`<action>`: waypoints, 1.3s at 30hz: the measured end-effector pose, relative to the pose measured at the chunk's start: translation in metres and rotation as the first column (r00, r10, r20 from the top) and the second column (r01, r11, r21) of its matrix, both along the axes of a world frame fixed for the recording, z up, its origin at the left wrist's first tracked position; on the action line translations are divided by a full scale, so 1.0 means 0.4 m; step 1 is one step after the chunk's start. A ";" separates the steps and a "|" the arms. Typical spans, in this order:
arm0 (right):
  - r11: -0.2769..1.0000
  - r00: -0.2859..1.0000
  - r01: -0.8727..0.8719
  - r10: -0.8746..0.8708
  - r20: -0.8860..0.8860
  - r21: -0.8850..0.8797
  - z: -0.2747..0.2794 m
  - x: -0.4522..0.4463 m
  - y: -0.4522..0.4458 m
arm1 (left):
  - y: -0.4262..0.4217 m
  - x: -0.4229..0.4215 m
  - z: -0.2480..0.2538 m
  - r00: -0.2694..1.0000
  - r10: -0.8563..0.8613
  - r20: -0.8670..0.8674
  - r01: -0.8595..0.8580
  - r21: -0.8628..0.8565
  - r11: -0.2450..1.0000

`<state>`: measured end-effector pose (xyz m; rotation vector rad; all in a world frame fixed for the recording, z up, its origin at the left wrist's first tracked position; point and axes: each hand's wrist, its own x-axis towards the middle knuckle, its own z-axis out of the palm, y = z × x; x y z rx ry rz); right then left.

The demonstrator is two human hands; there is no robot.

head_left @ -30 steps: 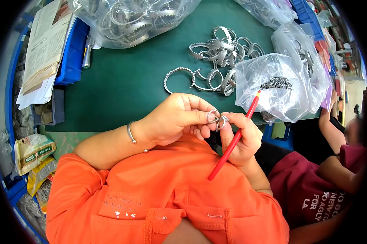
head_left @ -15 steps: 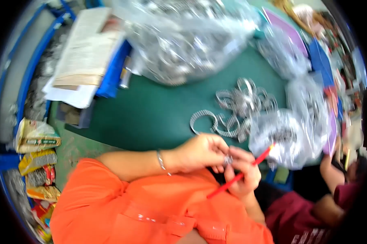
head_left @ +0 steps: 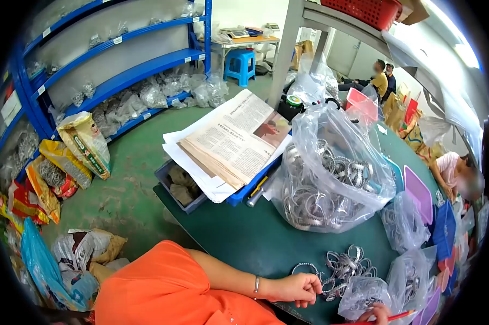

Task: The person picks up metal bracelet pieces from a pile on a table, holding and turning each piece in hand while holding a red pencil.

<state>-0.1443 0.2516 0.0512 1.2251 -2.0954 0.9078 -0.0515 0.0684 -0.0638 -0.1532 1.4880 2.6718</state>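
Note:
My left hand point(head_left: 294, 288), a metal bangle point(head_left: 256, 284) on its wrist, is at the table's near edge with fingers curled together; what they hold, if anything, is too small to tell. Just beyond its fingertips lies a loose pile of toothed metal bands point(head_left: 351, 265). At the bottom edge, partly cut off, my right hand point(head_left: 378, 313) is closed with a red pencil point(head_left: 402, 314) across it. It is beside a small clear bag of metal parts point(head_left: 363, 295).
A large bag of metal rings point(head_left: 320, 200) stands on the green table point(head_left: 228, 227). Newspapers point(head_left: 233, 143) lie over a blue bin, beside a grey box point(head_left: 182, 187). Blue shelves point(head_left: 141, 70) are at the left. Several people are farther back, one point(head_left: 450, 173) at the right.
The view has swung up and left, showing shelves and room. My hands, together over my lap before, are now apart; my right hand is low beside the small bag.

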 end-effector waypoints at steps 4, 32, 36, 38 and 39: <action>0.944 0.978 0.155 -0.188 0.088 0.292 0.028 -0.051 0.038 | 0.001 0.001 -0.014 1.000 0.003 -0.012 -0.004 -0.025 1.000; 0.878 0.974 -0.009 -0.100 0.201 0.478 -0.014 -0.110 0.075 | 0.132 -0.139 0.233 0.436 -0.368 -0.821 -0.632 -0.571 0.524; 0.802 0.972 0.009 -0.148 0.184 0.598 0.010 -0.103 0.127 | 0.096 -0.240 0.227 0.734 -0.584 -0.347 -0.326 -0.934 0.146; 0.816 0.956 -0.072 -0.107 0.272 0.574 0.029 -0.079 0.136 | 0.072 -0.270 0.205 0.737 -0.622 -0.264 -0.349 -0.937 -0.016; 0.815 0.953 -0.070 -0.115 0.280 0.575 0.031 -0.078 0.140 | 0.074 -0.277 0.209 0.757 -0.611 -0.230 -0.339 -0.938 -0.066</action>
